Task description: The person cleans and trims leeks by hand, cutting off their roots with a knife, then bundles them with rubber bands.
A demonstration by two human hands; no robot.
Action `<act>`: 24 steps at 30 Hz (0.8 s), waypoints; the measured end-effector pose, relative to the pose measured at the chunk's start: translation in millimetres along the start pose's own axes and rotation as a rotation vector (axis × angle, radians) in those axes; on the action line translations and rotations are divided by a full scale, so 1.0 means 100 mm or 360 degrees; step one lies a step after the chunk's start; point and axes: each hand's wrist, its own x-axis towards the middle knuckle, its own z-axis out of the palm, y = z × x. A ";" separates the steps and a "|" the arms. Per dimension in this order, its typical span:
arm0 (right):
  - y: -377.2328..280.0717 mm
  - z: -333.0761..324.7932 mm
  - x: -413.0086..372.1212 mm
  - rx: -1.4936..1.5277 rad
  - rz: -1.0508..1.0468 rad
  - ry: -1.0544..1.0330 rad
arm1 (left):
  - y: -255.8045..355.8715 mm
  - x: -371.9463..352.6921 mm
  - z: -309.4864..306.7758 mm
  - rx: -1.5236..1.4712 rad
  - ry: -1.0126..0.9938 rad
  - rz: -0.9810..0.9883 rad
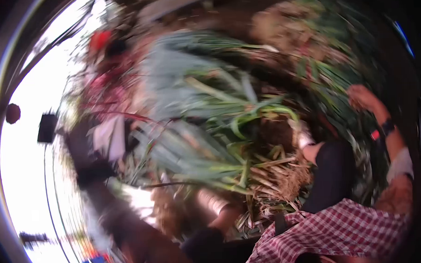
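My right hand [363,98], with a black band at its wrist, has its fingers curled in at the right, close by long green leaves [327,76]. What it holds, if anything, I cannot make out. On the left, my left hand [81,140] is dark and smeared by motion, its fingers unreadable; a pale whitish thing [111,138] overlaps it. Between my legs lie leek-like plants [242,167], their long blue-green leaves pointing up and left. Their dry, stringy roots [286,187] bunch near my right knee.
My pale-shod right foot [301,134] and left foot [210,200] flank the plants. More leaves [171,82] are heaped ahead. A blurred pinkish-red patch [109,88] is at upper left. Brown stalks [281,24] are piled at the top right.
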 end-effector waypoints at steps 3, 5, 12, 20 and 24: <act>0.26 -0.18 -0.04 0.0105 0.0160 0.0242 | -0.59 1.00 -0.30 0.0244 0.0514 0.0072; 0.44 -0.14 0.08 0.0270 0.0457 0.0396 | -0.51 1.28 0.25 0.0223 0.0395 0.0347; 1.53 0.39 1.21 -0.0744 0.0571 0.0269 | 1.56 0.87 3.10 -0.0785 -0.0874 -0.0378; 2.74 0.54 1.29 -0.1384 0.0784 0.0353 | 2.03 0.80 4.18 -0.0509 -0.0278 -0.0321; 3.14 0.57 1.17 -0.1297 0.0813 0.0189 | 2.31 1.05 4.26 -0.0284 0.0003 -0.0218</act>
